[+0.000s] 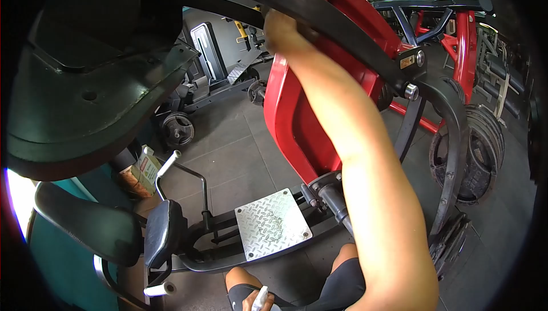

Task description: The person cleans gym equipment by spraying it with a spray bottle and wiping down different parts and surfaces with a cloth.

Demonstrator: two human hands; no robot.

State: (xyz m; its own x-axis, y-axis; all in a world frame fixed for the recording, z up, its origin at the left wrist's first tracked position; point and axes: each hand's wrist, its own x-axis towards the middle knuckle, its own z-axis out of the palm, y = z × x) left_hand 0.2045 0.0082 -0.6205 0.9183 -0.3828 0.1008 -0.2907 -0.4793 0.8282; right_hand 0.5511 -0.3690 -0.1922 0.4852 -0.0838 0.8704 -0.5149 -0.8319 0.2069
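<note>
My right arm reaches up and away from me. My right hand (283, 30) rests against the black curved bar (342, 31) of a red gym machine (291, 117), and its fingers are hidden behind the bar. At the bottom edge only a small part of my left hand (249, 303) shows, by my knee in black shorts. It holds a small white bottle (260, 298), seemingly a spray bottle.
A checker-plate footplate (273, 223) lies on the grey floor below. Black seat pads (162, 234) and a handle with white grips (169, 163) stand at left. Weight plates (485, 151) hang at right. Another machine (205, 54) is behind.
</note>
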